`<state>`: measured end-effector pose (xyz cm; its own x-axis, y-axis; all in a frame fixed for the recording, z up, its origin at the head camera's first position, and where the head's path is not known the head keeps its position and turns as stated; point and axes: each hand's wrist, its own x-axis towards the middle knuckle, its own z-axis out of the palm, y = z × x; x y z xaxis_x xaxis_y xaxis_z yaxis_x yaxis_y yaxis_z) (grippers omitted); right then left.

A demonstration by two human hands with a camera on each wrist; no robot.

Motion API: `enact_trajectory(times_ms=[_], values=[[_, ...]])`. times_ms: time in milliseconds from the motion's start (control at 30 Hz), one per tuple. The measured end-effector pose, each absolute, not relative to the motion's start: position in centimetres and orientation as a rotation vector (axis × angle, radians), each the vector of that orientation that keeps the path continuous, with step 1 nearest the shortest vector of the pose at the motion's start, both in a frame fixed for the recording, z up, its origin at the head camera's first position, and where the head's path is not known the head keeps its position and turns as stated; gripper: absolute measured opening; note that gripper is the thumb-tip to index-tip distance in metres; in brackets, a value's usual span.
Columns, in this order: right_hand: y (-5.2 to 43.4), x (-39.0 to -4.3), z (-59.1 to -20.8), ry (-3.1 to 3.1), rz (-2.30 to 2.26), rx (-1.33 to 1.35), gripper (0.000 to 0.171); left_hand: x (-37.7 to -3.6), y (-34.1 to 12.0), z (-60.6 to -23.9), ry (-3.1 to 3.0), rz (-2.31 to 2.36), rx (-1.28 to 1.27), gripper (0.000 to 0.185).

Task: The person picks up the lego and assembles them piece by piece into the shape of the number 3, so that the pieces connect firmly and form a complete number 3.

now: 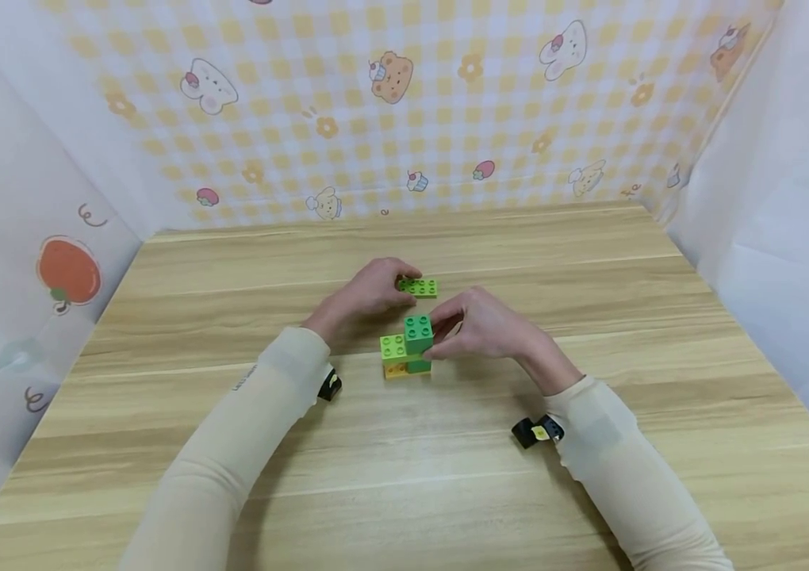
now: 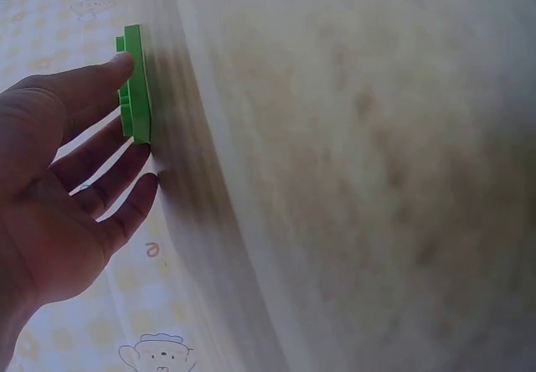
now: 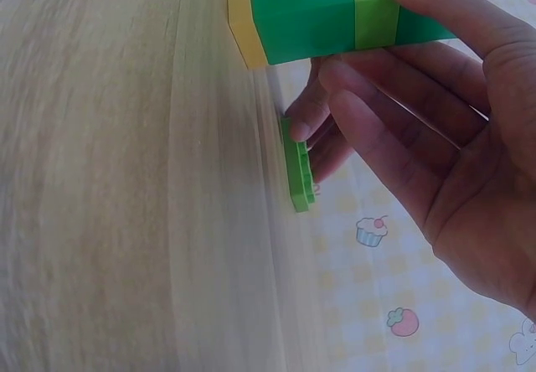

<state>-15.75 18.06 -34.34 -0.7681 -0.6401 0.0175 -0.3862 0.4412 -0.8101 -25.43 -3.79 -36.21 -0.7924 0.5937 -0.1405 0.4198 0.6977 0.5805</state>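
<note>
Toward the back of the table, my left hand (image 1: pixel 378 287) pinches a flat lime-green toy building brick (image 1: pixel 427 288) between thumb and fingers. In the left wrist view the thumb lies over the studs of this thin brick (image 2: pixel 137 87), which is low on the wood. My right hand (image 1: pixel 486 327) grips a small stack of building bricks (image 1: pixel 393 347) nearer the front, thumb on the front side and fingers behind. The stack has a yellow base, a dark green brick, a lime layer and another dark green brick (image 3: pixel 306 16) on top at one end.
A wooden table (image 1: pixel 404 476) lies under both hands. Behind it hangs a yellow checked cloth (image 1: pixel 347 103) with cartoon prints, and white sheets (image 1: pixel 797 198) line the sides. Black wrist devices (image 1: pixel 537 432) hang at the cream sleeves (image 1: pixel 233 452).
</note>
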Motion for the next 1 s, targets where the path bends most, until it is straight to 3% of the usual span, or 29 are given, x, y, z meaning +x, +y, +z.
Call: enact_trajectory(times_ms=[467, 1000], values=[[18.0, -15.6, -34.2, 2.405, -1.244, -0.853, 0.023, -25.6, -3.7, -36.3, 2.662, 0.679, 0.896, 0.041], [17.9, -15.6, -34.2, 2.403, -1.243, -0.864, 0.025, -24.8, -4.8, -35.5, 2.659, 0.741, 0.814, 0.04]])
